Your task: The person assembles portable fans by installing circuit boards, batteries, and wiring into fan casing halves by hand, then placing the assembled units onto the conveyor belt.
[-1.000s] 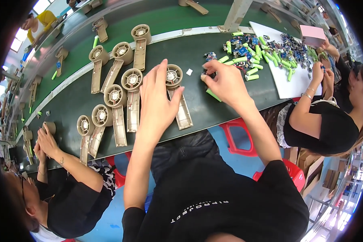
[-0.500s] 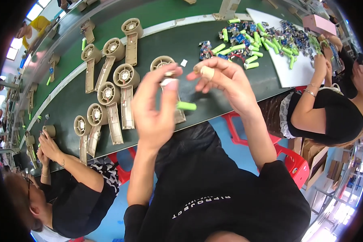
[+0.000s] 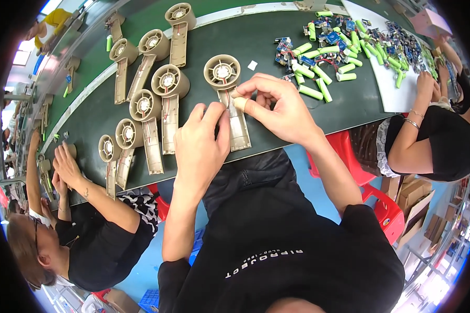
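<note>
Holds left hand (image 3: pixel 201 143) and right hand (image 3: pixel 284 112) at the open handle (image 3: pixel 239 134) of a tan fan (image 3: pixel 222 72) lying on the green table (image 3: pixel 266 31) between similar fans (image 3: pixel 171 82) and a pile of green batteries (image 3: pixel 310 93). Curls fingers (image 3: pixel 253 86) inward, close together; cannot tell whether pinching anything.

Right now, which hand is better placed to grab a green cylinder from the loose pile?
The right hand, I'd judge: it is at the tan fan's handle, on the side toward the green cylinders. The left hand is farther from them and would likely have to reach past the right.
</note>
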